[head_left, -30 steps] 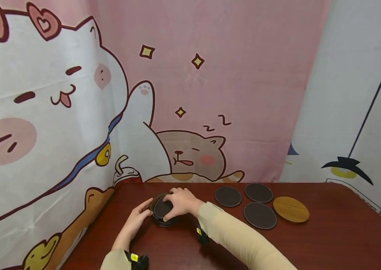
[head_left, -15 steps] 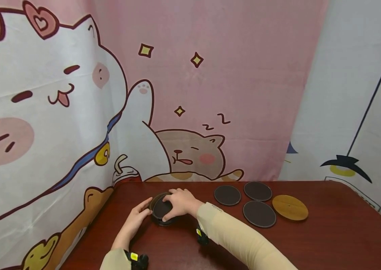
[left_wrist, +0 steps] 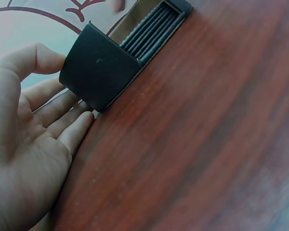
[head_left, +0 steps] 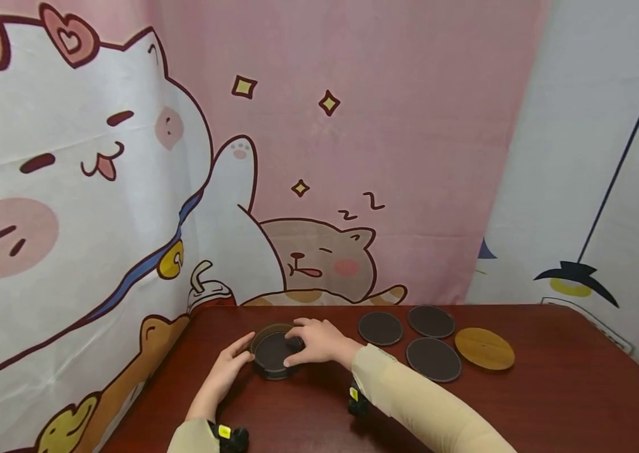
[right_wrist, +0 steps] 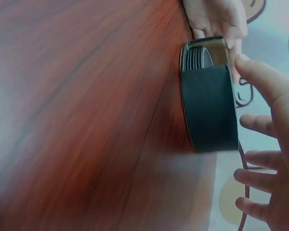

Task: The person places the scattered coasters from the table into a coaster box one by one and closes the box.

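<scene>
A round black coaster holder (left_wrist: 101, 67) with a cut-out front and a brown inner wall stands on the table at left centre in the head view. Several dark round coasters (head_left: 274, 350) lie stacked inside it; their edges show through the gap in both wrist views. My left hand (head_left: 228, 365) rests its thumb and fingertips against the holder's left outer wall, fingers fairly straight. At the holder's right side my right hand (head_left: 319, 343) is spread, with nothing held. Its fingers (right_wrist: 260, 166) stand apart from the wall in the right wrist view; the thumb is near the rim.
Three dark round coasters lie to the right: a back left one (head_left: 380, 328), a back right one (head_left: 431, 321) and a front one (head_left: 434, 360). Beside them lies a round wooden disc (head_left: 485, 348). A cartoon-printed cloth (head_left: 398, 157) hangs behind the reddish-brown table (head_left: 557, 377).
My right hand has let go of the top coaster and shifted a little right. That coaster now lies down inside the holder. My left hand has stayed at the holder's left side.
</scene>
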Available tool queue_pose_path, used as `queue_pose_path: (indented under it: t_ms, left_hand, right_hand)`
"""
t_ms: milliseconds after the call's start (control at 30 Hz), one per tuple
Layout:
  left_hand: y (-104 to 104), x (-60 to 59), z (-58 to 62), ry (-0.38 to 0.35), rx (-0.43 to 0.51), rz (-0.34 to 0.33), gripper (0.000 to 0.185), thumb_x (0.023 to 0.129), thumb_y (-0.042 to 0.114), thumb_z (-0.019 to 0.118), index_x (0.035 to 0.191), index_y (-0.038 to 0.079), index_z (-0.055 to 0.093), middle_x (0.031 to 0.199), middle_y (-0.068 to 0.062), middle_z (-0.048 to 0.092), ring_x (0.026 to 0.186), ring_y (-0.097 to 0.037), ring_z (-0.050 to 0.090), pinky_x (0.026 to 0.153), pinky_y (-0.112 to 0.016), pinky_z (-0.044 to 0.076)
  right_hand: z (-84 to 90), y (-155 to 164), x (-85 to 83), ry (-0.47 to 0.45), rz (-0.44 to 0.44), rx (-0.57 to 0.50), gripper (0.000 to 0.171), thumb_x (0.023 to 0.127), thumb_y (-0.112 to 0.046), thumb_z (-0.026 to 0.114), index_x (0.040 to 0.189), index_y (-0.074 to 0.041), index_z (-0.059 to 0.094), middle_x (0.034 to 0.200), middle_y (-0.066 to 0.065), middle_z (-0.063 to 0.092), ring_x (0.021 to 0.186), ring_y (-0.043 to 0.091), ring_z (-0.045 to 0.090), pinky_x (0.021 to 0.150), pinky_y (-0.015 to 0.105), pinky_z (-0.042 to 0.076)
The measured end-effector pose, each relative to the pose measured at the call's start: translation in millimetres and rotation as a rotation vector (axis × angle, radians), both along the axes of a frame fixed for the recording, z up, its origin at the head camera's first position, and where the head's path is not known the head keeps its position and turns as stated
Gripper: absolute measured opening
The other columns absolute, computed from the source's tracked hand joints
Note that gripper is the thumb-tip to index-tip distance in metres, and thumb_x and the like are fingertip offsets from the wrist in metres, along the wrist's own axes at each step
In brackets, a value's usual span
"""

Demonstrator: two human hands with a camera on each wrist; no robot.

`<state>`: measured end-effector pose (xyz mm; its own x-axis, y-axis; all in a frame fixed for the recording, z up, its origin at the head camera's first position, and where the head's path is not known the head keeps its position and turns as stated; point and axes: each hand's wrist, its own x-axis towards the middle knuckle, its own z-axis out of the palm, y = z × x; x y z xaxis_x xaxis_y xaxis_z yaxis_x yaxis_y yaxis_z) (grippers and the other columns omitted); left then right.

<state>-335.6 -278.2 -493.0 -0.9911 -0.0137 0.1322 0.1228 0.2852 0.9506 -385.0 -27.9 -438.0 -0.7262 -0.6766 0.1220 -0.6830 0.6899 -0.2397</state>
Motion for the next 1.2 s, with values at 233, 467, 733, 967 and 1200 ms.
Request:
queue_pose_path:
  t_ms: [233,467,733,967,1200]
  left_hand:
    - [-3,-0.8,-0.1,0.005,-0.007,-0.002,0.056,0.088,0.005,0.056,0.143,0.005,0.048,0.145,-0.019,0.044,0.135,-0.033,0.037,0.106,-0.052,0.027]
    - [-4,-0.1,-1.0,0.011,-0.032,-0.008,0.055,0.089,0.004,0.055,0.143,0.003,0.047,0.145,-0.019,0.044,0.134,-0.033,0.038,0.106,-0.051,0.027]
    - [-1,1.1,1.1,0.012,-0.059,-0.013,0.055,0.088,0.006,0.055,0.143,0.004,0.047,0.146,-0.018,0.044,0.135,-0.033,0.037,0.105,-0.051,0.028]
    - [-1,2.8,0.6,-0.008,-0.046,-0.014,0.057,0.089,0.006,0.055,0.144,0.004,0.045,0.148,-0.018,0.04,0.138,-0.037,0.031,0.107,-0.055,0.025]
    - [0,3.5,2.8,-0.011,-0.055,-0.016,0.056,0.09,0.008,0.055,0.145,0.006,0.045,0.148,-0.018,0.041,0.137,-0.035,0.032,0.106,-0.054,0.026]
  right_hand:
    - [-2.3,62,10.9,-0.025,-0.031,-0.096,0.069,0.076,-0.064,0.067,0.132,-0.022,0.061,0.146,0.011,0.045,0.131,0.031,0.044,0.101,0.064,0.026]
    - [-12.9,133,21.9,-0.006,-0.172,-0.155,0.073,0.073,-0.064,0.071,0.134,-0.024,0.06,0.147,0.013,0.043,0.133,0.036,0.04,0.097,0.077,0.008]
    - [-30.8,207,33.7,0.02,-0.303,-0.237,0.071,0.072,-0.058,0.076,0.131,-0.02,0.062,0.145,0.019,0.044,0.13,0.042,0.041,0.093,0.08,0.003]
    - [-41.6,247,33.6,-0.063,-0.334,-0.265,0.078,0.069,-0.059,0.077,0.132,-0.015,0.061,0.146,0.026,0.039,0.131,0.046,0.038,0.096,0.078,0.006]
    - [-45.4,265,32.7,-0.088,-0.356,-0.221,0.085,0.066,-0.061,0.078,0.134,-0.013,0.059,0.144,0.032,0.037,0.132,0.051,0.033,0.096,0.078,0.007]
